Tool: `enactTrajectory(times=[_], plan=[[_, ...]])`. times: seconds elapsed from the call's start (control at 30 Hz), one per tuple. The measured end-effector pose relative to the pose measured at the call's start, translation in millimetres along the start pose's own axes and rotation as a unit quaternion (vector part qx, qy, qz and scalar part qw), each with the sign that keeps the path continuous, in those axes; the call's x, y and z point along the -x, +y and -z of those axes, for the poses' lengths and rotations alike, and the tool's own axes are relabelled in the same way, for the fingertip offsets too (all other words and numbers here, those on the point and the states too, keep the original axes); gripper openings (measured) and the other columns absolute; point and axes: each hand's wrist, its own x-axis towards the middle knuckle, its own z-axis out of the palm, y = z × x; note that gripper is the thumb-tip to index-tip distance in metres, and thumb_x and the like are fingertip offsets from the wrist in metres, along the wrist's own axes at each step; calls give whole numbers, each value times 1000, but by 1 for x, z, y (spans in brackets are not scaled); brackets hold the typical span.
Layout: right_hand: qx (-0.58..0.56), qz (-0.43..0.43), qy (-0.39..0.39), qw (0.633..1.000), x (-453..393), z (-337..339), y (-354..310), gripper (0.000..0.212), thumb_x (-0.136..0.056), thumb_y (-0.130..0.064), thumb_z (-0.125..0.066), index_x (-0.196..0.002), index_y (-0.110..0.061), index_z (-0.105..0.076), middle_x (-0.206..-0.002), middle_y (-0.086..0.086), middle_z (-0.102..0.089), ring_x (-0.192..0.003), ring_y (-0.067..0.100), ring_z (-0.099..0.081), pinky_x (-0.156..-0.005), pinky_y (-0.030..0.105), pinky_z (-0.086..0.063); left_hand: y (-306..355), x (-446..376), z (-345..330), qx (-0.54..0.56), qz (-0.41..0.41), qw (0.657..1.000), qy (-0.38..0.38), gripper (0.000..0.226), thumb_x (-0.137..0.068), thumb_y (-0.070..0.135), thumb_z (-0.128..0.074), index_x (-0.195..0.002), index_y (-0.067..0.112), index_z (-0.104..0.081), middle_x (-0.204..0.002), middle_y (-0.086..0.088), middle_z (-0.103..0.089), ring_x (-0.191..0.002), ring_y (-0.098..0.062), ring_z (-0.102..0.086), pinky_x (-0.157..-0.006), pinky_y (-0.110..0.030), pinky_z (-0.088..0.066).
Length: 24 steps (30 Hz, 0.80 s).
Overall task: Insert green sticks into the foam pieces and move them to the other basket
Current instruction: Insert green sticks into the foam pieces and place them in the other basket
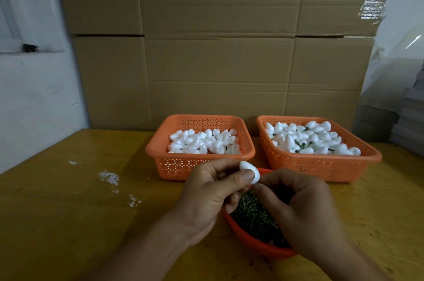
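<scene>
At nine o'clock of the bowl (252, 242), left hand (206, 193), foam piece (249, 171) pinched between thumb and fingers, raised over the green sticks (254, 216), probably to bring its base toward a stick. At three o'clock, right hand (298, 207), fingertips curled together against the foam; any stick between them too small to tell. At twelve o'clock, left basket (199, 166) of plain foam; at one o'clock, right basket (321, 166), foam with stems. No legible writing.
</scene>
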Motion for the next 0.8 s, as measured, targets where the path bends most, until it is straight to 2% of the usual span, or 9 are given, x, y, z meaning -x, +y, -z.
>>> enactTrajectory(times=[0.13, 0.23, 0.37, 0.53, 0.67, 0.8], plan=[[-28, -5, 2, 1000, 1, -1, -1, 9, -81, -29, -76, -80, -37, -73, -59, -7, -69, -46, 12, -60, -42, 25, -45, 0, 0, -1, -19, -33, 999, 4, 21, -78, 29, -79, -95, 16, -78, -67, -3, -58, -49, -6, -48, -43, -19, -37], [-38, -6, -4, 999, 1, -1, -1, 11, -83, -27, -75, -82, -38, -73, -60, -7, -70, -46, 10, -59, -42, 24, -44, -2, -1, -2, -13, -43, 999, 0, 23, -77, 34, -78, -94, 18, -76, -67, -3, -59, -48, -7, -48, -44, -19, -38], [-38, -6, -13, 999, 3, -2, -2, 16, -85, -23, -74, -85, -39, -72, -65, -8, -72, -52, 13, -64, -48, 36, -52, -2, 0, -1, -24, -53, 998, -4, 12, -84, 27, -72, -91, 18, -75, -67, -4, -56, -48, -7, -45, -44, -17, -36], [-41, -6, -13, 999, 4, -4, -1, 16, -86, -23, -75, -86, -38, -70, -67, -8, -72, -55, 12, -65, -49, 28, -52, 0, 0, -1, -45, -68, 997, -9, 17, -83, 29, -71, -93, 16, -74, -72, -13, -47, -49, -8, -39, -44, -20, -30], [-57, -13, -16, 998, 5, -5, -1, 12, -86, -25, -74, -86, -37, -70, -66, -1, -71, -53, 18, -64, -51, 40, -52, 1, 2, 0, -49, -74, 996, -14, 18, -85, 28, -70, -94, 12, -72, -72, -13, -47, -49, -8, -39, -44, -20, -31], [-70, -15, -15, 997, 5, -6, -2, 9, -84, -29, -73, -86, -37, -70, -68, -3, -72, -56, 18, -66, -54, 43, -54, 2, 2, 1, -52, -69, 996, -17, 19, -85, 30, -71, -93, 13, -72, -67, -6, -48, -49, -8, -39, -44, -20, -31]])
